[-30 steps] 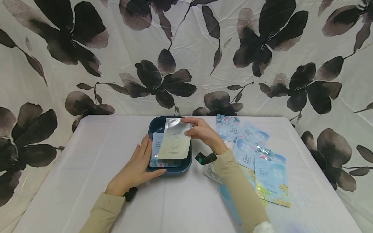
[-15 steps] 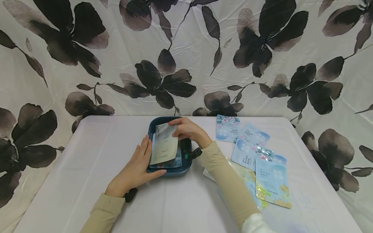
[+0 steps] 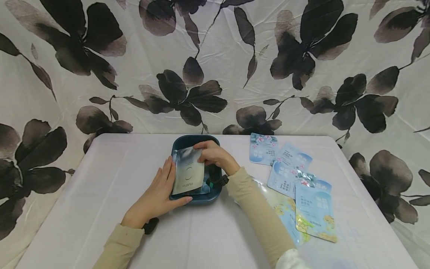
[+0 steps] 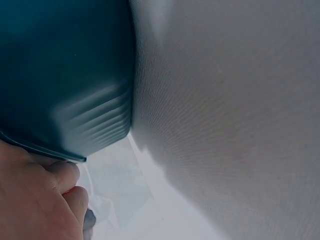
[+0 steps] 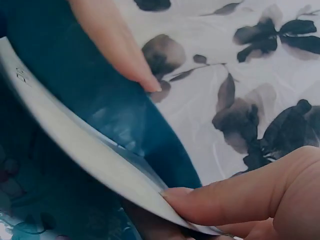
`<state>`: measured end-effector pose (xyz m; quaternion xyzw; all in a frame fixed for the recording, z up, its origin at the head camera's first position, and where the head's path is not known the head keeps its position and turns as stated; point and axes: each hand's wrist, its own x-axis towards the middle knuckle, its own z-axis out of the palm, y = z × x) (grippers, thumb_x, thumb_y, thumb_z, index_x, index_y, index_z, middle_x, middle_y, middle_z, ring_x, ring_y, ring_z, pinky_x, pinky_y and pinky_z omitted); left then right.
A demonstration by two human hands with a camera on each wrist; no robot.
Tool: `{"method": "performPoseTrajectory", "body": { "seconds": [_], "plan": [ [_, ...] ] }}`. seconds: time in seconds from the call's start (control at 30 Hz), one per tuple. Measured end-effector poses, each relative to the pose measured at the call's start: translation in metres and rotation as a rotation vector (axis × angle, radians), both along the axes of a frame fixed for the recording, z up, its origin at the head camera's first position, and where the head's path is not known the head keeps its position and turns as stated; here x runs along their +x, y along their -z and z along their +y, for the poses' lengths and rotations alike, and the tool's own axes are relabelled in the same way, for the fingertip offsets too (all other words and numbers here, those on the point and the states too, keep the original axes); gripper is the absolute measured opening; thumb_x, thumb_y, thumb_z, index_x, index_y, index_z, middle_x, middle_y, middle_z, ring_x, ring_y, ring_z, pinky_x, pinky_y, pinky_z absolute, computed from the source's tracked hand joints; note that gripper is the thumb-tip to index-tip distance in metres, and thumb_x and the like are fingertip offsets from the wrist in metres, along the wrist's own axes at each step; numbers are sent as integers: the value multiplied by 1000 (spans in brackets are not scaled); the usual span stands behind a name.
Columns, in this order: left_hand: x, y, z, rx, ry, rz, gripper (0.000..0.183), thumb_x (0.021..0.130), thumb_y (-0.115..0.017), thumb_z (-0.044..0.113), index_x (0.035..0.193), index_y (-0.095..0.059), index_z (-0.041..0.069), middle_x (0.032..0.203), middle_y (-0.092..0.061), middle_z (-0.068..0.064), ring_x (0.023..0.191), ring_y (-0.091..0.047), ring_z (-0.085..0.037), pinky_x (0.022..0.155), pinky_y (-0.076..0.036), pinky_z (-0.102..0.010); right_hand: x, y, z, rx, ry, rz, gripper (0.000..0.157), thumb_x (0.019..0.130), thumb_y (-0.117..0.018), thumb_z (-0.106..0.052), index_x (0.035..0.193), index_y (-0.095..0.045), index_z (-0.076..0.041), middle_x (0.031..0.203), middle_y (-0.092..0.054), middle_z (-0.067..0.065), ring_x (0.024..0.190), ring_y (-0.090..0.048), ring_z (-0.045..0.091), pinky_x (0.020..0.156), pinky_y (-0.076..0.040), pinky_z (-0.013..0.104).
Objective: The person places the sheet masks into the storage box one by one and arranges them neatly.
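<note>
A dark blue tray [image 3: 196,140] sits mid-table. My right hand [image 3: 215,155] pinches the upper right corner of a silver foil packet [image 3: 188,171] and holds it low inside the tray, over a pale blue packet [image 3: 205,189]. In the right wrist view the silver packet [image 5: 75,147] shows edge-on against the tray wall [image 5: 85,95], pinched by my fingers [image 5: 225,200]. My left hand [image 3: 158,194] lies flat with straight fingers against the tray's left side. In the left wrist view the tray wall [image 4: 65,75] stands on the white cloth [image 4: 225,110].
Several pale blue printed sachets [image 3: 289,172] lie spread on the table's right half, one with yellow print [image 3: 314,215] nearest me. A floral curtain [image 3: 215,63] hangs behind the white table [image 3: 100,179].
My right hand has brought the silver packet leftward and down, from above the tray's right rim to low inside the tray. The left hand has stayed at the tray's side.
</note>
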<state>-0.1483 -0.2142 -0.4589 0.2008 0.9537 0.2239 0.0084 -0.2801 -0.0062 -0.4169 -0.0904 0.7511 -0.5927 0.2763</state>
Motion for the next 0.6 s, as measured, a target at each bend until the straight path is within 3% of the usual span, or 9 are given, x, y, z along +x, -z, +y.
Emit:
{"method": "performPoseTrajectory", "body": {
  "seconds": [0.1, 0.17, 0.3, 0.37, 0.43, 0.53, 0.6],
  "plan": [
    [0, 1, -1, 3, 0, 6, 123, 83, -62, 71, 156, 4, -2, 163, 19, -15, 151, 9, -32, 120, -5, -55, 2, 4, -2, 6, 7, 12, 64, 78, -57, 22, 140, -52, 5, 118, -59, 22, 82, -64, 22, 65, -58, 30],
    [-1, 1, -1, 0, 0, 4, 123, 83, -62, 71, 156, 4, -2, 163, 18, -17, 151, 9, -32, 120, -5, -55, 3, 5, -3, 25, 8, 28, 66, 77, -57, 23, 140, -51, 5, 115, -59, 22, 69, -56, 17, 55, -49, 23],
    [-2, 2, -1, -8, 0, 8, 123, 83, -61, 72, 156, 2, -3, 163, 16, -18, 151, 8, -33, 120, -6, -56, 6, 10, -4, 72, 8, 62, 72, 74, -57, 24, 142, -48, 5, 124, -54, 24, 70, -49, 18, 53, -43, 24],
    [-2, 2, -1, -7, 1, 11, 122, 84, -62, 71, 156, 3, -3, 163, 15, -19, 151, 8, -34, 120, -7, -56, 7, 11, -4, 86, 10, 80, 76, 73, -57, 24, 145, -45, 4, 134, -49, 24, 82, -53, 23, 60, -46, 26],
    [-2, 2, -1, -7, 2, 15, 122, 84, -62, 71, 156, 4, -2, 163, 14, -19, 151, 7, -34, 120, -7, -56, 8, 14, -4, 85, 16, 98, 80, 72, -56, 25, 147, -42, 3, 145, -43, 22, 104, -54, 27, 71, -48, 29],
    [-3, 2, -1, -3, 3, 11, 122, 84, -62, 70, 156, 8, 1, 163, 15, -18, 151, 8, -33, 120, -6, -55, 8, 17, -4, 80, 33, 125, 83, 72, -56, 26, 149, -39, 2, 153, -37, 19, 127, -44, 29, 82, -45, 31],
    [-3, 2, -1, 0, 4, 10, 122, 84, -62, 70, 156, 8, 1, 163, 16, -17, 151, 8, -32, 120, -6, -55, 9, 18, -5, 84, 42, 135, 83, 72, -56, 26, 150, -39, 2, 156, -34, 17, 135, -37, 27, 87, -43, 31]
  ]
}}
